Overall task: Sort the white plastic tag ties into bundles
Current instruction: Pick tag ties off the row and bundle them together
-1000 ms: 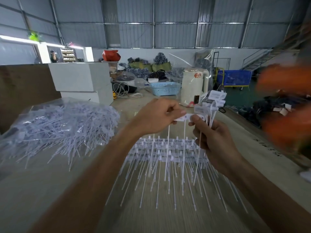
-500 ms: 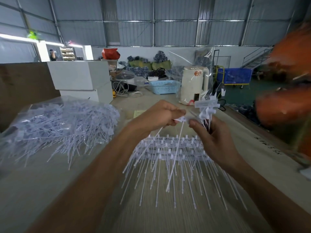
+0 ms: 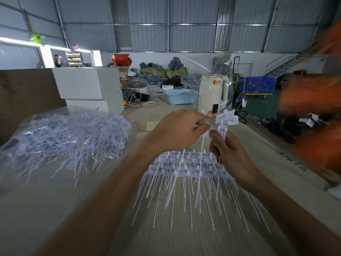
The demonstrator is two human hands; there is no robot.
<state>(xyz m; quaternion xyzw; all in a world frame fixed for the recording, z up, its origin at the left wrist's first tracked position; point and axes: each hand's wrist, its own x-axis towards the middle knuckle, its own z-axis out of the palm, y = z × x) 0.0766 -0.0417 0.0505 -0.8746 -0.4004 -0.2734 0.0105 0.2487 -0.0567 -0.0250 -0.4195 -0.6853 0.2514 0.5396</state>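
Our left hand (image 3: 181, 129) pinches one thin white plastic tag tie (image 3: 200, 163); our right hand (image 3: 229, 151) grips the upright bundle (image 3: 226, 120). Dangling tails may snag the rows (image 3: 184, 167) on the surface.

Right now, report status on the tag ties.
Left hand pinches one tie. Right hand grips the bundle. Loose pile waits left. Nothing in the way.
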